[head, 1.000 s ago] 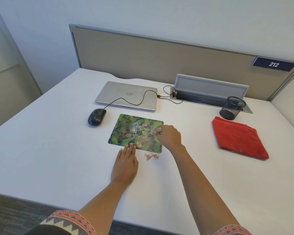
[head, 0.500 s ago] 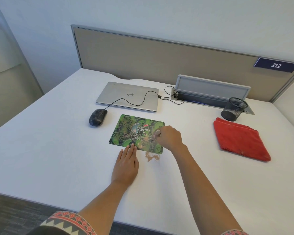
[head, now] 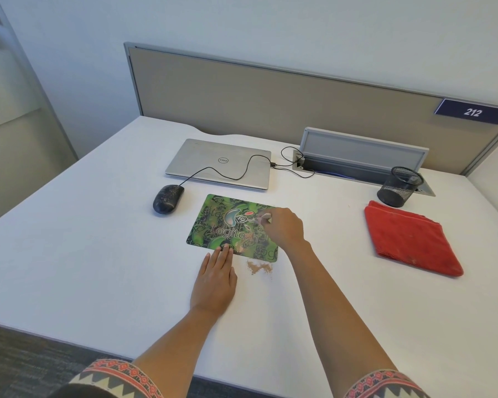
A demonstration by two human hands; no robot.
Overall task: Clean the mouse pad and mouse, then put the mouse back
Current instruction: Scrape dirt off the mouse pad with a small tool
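The green patterned mouse pad (head: 213,225) lies flat on the white desk. My left hand (head: 214,278) rests flat, palm down, with its fingertips pressing the pad's near edge. My right hand (head: 283,228) is over the pad's right half, its fingers pinched on a small pale object (head: 264,217) that touches the pad surface. A little heap of brown dust (head: 258,267) sits on the desk just in front of the pad's near right corner. The black wired mouse (head: 168,199) lies to the left of the pad, speckled with dust.
A shut silver laptop (head: 222,162) lies behind the pad, with the mouse cable running across it. A folded red cloth (head: 411,239) is at the right, a black mesh pen cup (head: 400,186) behind it. A grey cable box (head: 362,153) stands against the partition.
My right hand has shifted only slightly over the pad, with the pinched object a little further from me. The left hand, mouse and cloth have stayed in place.
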